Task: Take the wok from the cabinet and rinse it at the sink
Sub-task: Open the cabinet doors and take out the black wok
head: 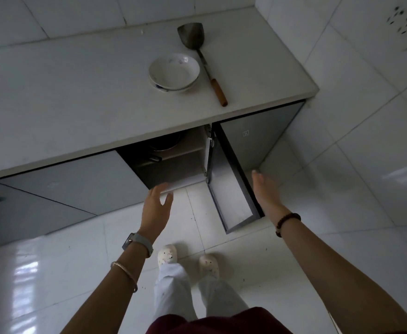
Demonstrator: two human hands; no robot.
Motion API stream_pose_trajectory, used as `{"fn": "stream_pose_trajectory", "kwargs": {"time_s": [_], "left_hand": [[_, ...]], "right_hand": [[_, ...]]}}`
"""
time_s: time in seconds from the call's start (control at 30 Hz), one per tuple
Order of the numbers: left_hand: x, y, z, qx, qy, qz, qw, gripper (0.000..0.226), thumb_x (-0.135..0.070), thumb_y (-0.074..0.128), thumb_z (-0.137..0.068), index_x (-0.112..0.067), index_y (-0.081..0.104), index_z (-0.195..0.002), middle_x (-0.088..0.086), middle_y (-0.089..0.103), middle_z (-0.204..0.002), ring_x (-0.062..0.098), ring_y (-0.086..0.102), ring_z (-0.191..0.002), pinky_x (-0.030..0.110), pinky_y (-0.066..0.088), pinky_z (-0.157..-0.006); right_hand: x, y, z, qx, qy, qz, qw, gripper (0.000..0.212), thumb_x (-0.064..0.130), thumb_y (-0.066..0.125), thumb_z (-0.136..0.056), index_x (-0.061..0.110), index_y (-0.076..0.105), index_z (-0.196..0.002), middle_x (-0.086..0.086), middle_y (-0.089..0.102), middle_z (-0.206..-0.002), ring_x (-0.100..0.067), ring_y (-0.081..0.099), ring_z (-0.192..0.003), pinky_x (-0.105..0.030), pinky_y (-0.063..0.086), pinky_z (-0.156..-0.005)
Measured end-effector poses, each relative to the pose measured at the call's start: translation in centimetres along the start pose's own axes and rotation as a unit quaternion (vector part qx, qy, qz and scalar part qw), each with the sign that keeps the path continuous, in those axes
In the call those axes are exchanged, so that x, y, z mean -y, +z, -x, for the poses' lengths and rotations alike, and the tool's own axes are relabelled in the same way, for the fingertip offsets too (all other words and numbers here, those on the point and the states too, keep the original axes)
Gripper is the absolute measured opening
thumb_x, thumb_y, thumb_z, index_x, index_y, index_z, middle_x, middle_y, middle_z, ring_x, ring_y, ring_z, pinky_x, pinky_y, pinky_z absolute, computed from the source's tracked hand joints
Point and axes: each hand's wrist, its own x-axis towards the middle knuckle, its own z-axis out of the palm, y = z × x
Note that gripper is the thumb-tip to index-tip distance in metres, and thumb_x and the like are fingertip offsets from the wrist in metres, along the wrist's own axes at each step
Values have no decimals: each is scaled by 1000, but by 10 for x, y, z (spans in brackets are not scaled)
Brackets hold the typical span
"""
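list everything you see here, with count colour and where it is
pale stone countertop: one, off-white, above the cabinets
white ceramic bowls: two stacked, white, on the countertop
metal spatula with wooden handle: one, steel and brown, right of the bowls
dark round wok: one, black, on a shelf inside the open cabinet, partly hidden
grey cabinet door: one, swung open, right of the opening
wall socket: one, white, tiled wall, upper right
white shoes: two, on the floor
left hand: open, empty, before the opening
right hand: open, empty, beside the door
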Motion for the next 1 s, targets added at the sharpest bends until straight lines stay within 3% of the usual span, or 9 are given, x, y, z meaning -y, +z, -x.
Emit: {"fn": "stream_pose_trajectory", "kwargs": {"time_s": [0.03,0.1,0.2,0.3,0.43,0.6,1.0], "left_hand": [[1,-8,-4,-1,-39,57,998,37,-23,48,-99,-13,50,-135,7,52,-133,21,49,-120,26,35,-97],[4,-21,-13,2,-104,165,981,34,-23,44,-101,-13,50,-133,4,53,-129,19,49,-118,28,36,-97],[19,-48,-33,-1,-159,329,931,32,-21,40,-102,-10,51,-130,9,53,-133,27,48,-127,37,36,-106],[33,-79,-56,3,-210,481,851,36,-19,35,-103,-3,48,-133,15,50,-139,30,49,-127,38,35,-110],[53,-117,-87,-8,-235,601,764,28,-21,34,-103,-7,56,-112,17,49,-141,33,46,-131,39,35,-111],[79,-150,-123,-29,-263,678,685,45,-23,30,-104,-1,36,-143,18,40,-149,33,40,-137,40,32,-113],[118,-154,-204,-99,-319,764,551,51,-34,32,-103,-4,35,-145,16,37,-151,30,36,-140,39,29,-115]], "right_hand": [[12,5,5,-14,-75,2,997,42,39,31,-102,11,55,-121,-8,60,-115,-22,57,-109,-27,45,-80],[35,13,14,-30,-188,6,982,43,40,37,-100,17,48,-134,2,56,-124,-9,51,-112,-20,41,-89],[74,37,19,-54,-318,71,944,48,41,43,-98,21,41,-141,2,49,-141,-13,44,-130,-32,36,-109],[115,64,31,-63,-402,117,906,49,40,45,-96,21,42,-142,-1,48,-143,-17,40,-134,-33,32,-112],[156,104,41,-72,-453,175,871,48,36,47,-97,20,42,-141,0,46,-145,-15,37,-136,-33,29,-114],[197,155,44,-62,-466,169,866,45,34,44,-98,19,43,-141,-2,43,-147,-16,35,-139,-37,32,-114],[231,208,16,-62,-491,154,855,40,26,49,-98,14,50,-136,-5,50,-142,-15,39,-134,-42,33,-113]]}}
